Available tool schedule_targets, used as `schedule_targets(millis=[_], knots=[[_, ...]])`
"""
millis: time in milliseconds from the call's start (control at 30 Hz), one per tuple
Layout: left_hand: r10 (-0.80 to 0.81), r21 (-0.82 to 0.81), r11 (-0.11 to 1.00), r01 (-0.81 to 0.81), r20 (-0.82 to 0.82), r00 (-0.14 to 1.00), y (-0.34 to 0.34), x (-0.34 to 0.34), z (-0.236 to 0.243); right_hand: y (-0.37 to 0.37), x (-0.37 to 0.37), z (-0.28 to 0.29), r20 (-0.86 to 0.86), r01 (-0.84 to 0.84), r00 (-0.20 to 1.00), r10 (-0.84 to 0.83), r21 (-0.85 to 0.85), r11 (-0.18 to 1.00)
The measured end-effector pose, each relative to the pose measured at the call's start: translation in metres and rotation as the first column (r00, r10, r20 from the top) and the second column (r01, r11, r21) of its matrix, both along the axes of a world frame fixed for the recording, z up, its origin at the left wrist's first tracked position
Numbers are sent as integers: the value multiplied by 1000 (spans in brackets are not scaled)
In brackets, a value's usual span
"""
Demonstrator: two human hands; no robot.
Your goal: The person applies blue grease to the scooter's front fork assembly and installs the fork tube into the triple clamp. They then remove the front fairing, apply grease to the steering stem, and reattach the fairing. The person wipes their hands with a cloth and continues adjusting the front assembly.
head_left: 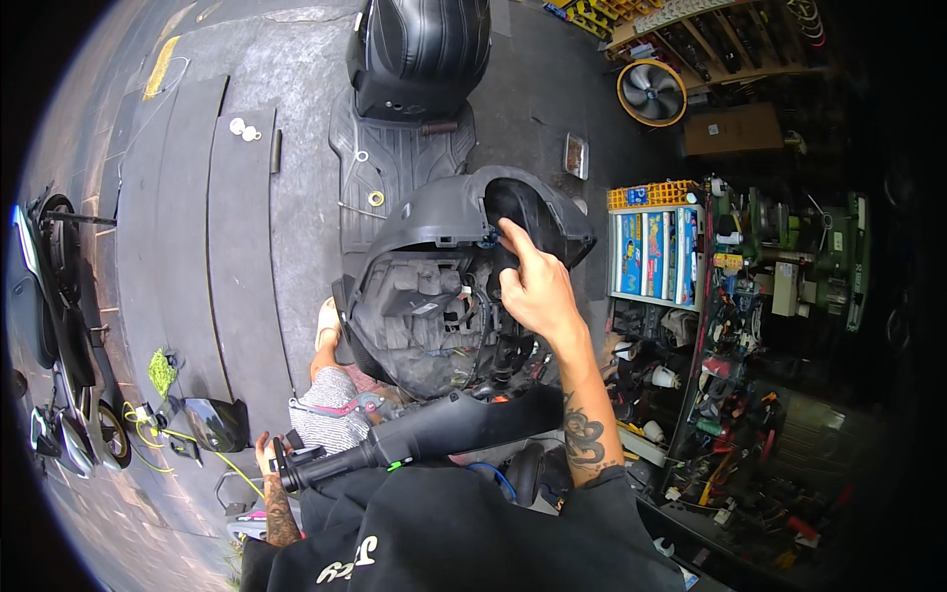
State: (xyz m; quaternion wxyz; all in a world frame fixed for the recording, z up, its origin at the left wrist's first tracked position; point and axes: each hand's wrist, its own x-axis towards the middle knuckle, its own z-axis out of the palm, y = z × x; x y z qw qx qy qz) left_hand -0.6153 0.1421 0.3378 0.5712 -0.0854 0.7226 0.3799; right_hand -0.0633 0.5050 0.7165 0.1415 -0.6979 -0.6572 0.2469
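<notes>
My right hand (539, 286) reaches over the dark grey scooter front fairing (424, 212). Its index finger stretches to the edge of the opening, next to a small dark blue piece (488, 237); the thumb stands apart, and no held thing shows. Behind the fairing, wiring and a dusty inner housing (419, 306) lie exposed. A black handlebar cover (444, 434) crosses in front of me. Beside its left end, near the grip (294, 468), is my left hand (264, 456); its fingers are mostly hidden there.
The scooter's black seat (419, 44) and floorboard (404, 148) lie beyond the fairing. At the right stands a cluttered tool shelf (710, 326), with a fan (651, 93) farther back. Parked motorbikes (69, 296) and a black panel (212, 424) are on the left.
</notes>
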Motion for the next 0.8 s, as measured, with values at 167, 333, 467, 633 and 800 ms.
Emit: schedule_targets(millis=[167,333,467,633,800], knots=[[-55,-91,994,56,14,998,27,0,14,-7,1,-4,-460,274,838,-291,-107,956],[-181,-121,977,174,-44,983,52,-1,22,-5,1,-13,-788,417,342,-512,-361,834],[-246,-154,960,232,-82,966,59,-3,21,-1,-1,-25,-796,335,418,-439,-314,888],[-204,-84,976,200,-40,978,50,-12,8,-2,0,-35,-809,364,364,-461,-331,870],[-224,-170,962,212,-52,973,35,-20,-4,-11,-4,-40,-747,353,489,-450,-303,885]])
